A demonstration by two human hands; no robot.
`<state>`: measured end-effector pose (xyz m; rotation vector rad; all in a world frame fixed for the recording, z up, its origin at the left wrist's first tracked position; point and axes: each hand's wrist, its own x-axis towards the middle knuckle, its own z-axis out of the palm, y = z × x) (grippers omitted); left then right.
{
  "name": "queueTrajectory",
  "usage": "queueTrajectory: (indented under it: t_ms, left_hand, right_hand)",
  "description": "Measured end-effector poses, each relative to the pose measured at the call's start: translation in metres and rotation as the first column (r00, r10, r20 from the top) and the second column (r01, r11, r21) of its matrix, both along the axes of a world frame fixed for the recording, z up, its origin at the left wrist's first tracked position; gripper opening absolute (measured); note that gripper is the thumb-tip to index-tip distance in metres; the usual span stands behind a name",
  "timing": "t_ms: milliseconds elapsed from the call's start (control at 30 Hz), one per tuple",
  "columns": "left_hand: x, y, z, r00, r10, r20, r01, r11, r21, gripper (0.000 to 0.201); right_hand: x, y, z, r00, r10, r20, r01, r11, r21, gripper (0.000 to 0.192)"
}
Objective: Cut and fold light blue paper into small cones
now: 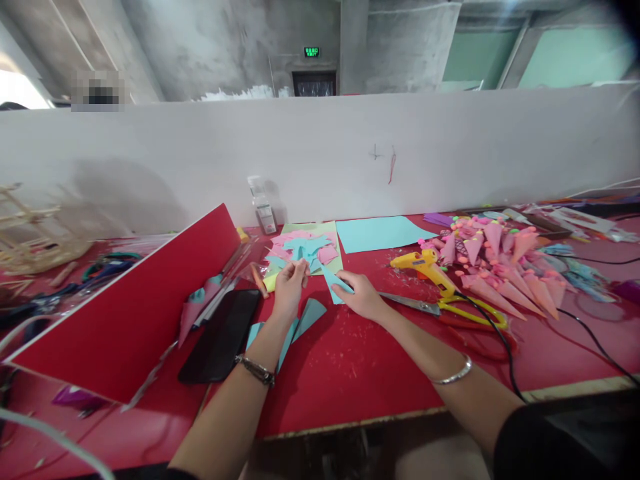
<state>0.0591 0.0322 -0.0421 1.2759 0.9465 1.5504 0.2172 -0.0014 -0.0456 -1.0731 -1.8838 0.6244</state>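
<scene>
My right hand grips a narrow light-blue paper piece that tapers toward its upper left; I cannot tell whether it is flat or rolled. Just left of it, my left hand is closed in a pinch, and whatever lies between its fingertips is too small to make out. Behind both hands, pink and blue paper scraps are heaped on a pale green sheet. Beneath my left forearm, a light-blue paper cone lies on the red tabletop, with other blue paper partly hidden by the arm.
Right of my hands lie scissors, a yellow glue gun with a black cord, and several pink paper cones. A black phone and a leaning red board are at left. A clear bottle stands by the white partition.
</scene>
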Motion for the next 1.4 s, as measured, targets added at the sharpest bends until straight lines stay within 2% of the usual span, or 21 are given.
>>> queueTrajectory:
  t_ms: [167, 267, 367, 500, 600, 1067, 1133, 1300, 1400]
  left_hand:
    - [0.004, -0.005, 0.001, 0.995, -0.060, -0.074, 0.058, 0.998, -0.031, 0.039]
    - [0.007, -0.007, 0.004, 0.996, -0.031, -0.082, 0.032, 0.999, 0.005, 0.016]
    - [0.009, -0.008, 0.007, 0.997, -0.020, -0.079, 0.027, 0.997, 0.077, 0.027]
    - [0.009, -0.013, 0.009, 0.969, -0.093, -0.228, 0.117, 0.988, 0.096, 0.021]
    - [0.009, -0.015, 0.009, 0.945, -0.095, -0.313, 0.130, 0.987, 0.090, 0.014]
    - [0.007, -0.013, 0.005, 0.897, 0.133, -0.422, -0.066, 0.983, 0.170, 0.021]
    - [0.006, -0.011, 0.004, 0.903, 0.170, -0.395, -0.106, 0.978, 0.178, 0.022]
    - [0.000, -0.005, 0.005, 0.934, 0.284, -0.218, -0.243, 0.950, 0.194, 0.031]
    - [-0.001, -0.004, 0.005, 0.935, 0.278, -0.218, -0.242, 0.954, 0.179, 0.039]
  right_hand:
    - [0.000, 0.000, -0.001, 1.000, 0.010, -0.009, -0.010, 1.000, -0.018, 0.021]
    - [0.000, 0.000, -0.001, 1.000, 0.019, -0.018, -0.019, 1.000, -0.019, 0.022]
    - [0.000, 0.000, -0.002, 1.000, 0.016, -0.020, -0.017, 0.999, -0.038, 0.021]
    - [0.000, 0.002, -0.002, 1.000, 0.014, -0.006, -0.014, 0.999, -0.036, 0.019]
    - [0.000, 0.002, -0.002, 1.000, 0.012, 0.007, -0.012, 1.000, -0.007, 0.020]
    - [0.000, 0.000, 0.000, 0.999, 0.027, 0.023, -0.026, 0.999, -0.032, 0.021]
    - [0.000, 0.000, 0.001, 0.999, 0.025, 0.028, -0.024, 0.999, -0.046, 0.022]
    - [0.001, 0.000, 0.000, 1.000, 0.011, 0.015, -0.010, 0.999, -0.040, 0.019]
    - [0.000, 0.000, -0.001, 1.000, 0.003, 0.005, -0.003, 1.000, -0.031, 0.019]
